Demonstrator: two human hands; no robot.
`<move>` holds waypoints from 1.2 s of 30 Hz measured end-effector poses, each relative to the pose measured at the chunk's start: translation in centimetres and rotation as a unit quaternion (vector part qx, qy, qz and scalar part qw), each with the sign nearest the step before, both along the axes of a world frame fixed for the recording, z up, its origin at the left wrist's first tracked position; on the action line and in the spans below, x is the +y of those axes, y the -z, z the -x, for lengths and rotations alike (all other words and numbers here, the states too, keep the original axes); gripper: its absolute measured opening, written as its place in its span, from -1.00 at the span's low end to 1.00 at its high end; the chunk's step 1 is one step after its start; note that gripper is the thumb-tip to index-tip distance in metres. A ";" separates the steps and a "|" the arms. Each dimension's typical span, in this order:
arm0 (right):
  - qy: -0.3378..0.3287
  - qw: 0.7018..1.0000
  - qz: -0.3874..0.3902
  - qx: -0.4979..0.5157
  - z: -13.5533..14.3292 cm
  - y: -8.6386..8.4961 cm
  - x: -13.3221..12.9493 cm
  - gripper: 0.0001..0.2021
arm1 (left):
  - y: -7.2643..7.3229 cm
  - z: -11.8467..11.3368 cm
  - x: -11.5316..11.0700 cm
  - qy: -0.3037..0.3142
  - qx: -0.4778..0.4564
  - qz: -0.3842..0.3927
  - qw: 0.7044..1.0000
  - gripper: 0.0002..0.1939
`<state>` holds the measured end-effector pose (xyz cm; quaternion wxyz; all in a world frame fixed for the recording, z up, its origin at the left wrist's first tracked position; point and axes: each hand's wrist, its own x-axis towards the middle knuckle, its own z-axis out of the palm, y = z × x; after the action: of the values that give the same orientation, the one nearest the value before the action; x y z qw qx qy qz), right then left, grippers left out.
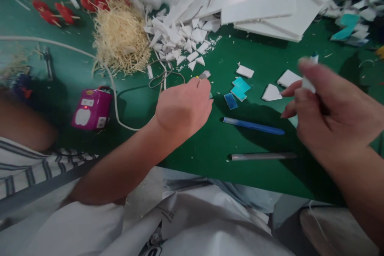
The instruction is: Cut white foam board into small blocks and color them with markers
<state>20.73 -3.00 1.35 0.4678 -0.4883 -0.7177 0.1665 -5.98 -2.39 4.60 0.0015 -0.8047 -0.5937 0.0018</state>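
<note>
My left hand [186, 106] is closed over the green table, its fingertips hidden beneath it; a sliver of teal shows at their edge. Just beyond its knuckles is a small grey piece [205, 75] with a bit of yellow beside it. My right hand [330, 104], blurred, grips a white marker [308, 85] with a dark tip pointing up. Between the hands lie turquoise foam pieces [241, 88], a dark blue piece [231, 101] and white foam pieces [272, 92]. Nearer to me rest a blue marker [253, 125] and a grey marker [264, 156].
White offcuts [183, 38] are heaped at the back, by white foam sheets [261, 8] and a pile of thin wooden sticks [121, 38]. A magenta power box [91, 109] and white cable [114, 84] lie left. Another person's arm [24, 124] is at the left edge.
</note>
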 end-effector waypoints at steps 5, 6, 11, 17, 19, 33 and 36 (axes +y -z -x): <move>-0.013 0.998 -0.056 -0.012 0.3 -0.6 0.1 -0.55 | 0.1 -0.7 0.9 0.072 -0.065 0.014 0.995 -0.67; -0.011 0.998 -0.054 0.000 0.3 -0.8 0.1 -0.57 | 0.2 -1.0 1.1 0.088 -0.074 0.022 0.993 -0.59; -0.011 0.999 -0.037 0.025 -0.1 -0.9 0.1 -0.57 | 0.7 -2.4 1.5 0.115 -0.063 0.072 0.989 -0.34; -0.016 0.999 -0.036 0.026 -0.4 -0.6 0.3 -0.58 | 0.4 -3.1 1.9 0.114 -0.043 0.108 0.987 -0.42; -0.020 0.999 -0.037 0.030 -0.5 -0.6 0.3 -0.59 | 0.2 -3.3 2.0 0.110 -0.034 0.114 0.987 -0.41; -0.030 0.998 -0.030 0.045 -0.4 -1.1 0.1 -0.58 | 0.3 -4.5 2.7 0.103 -0.030 0.058 0.993 -0.32; -0.033 0.997 -0.030 0.058 -0.4 -1.1 0.1 -0.57 | 0.2 -4.6 3.1 0.089 -0.014 0.045 0.995 -0.35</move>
<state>21.14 -2.88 2.49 0.5173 -0.4396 -0.7098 0.1881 -1.40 0.76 4.37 -0.0433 -0.8532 -0.5194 0.0173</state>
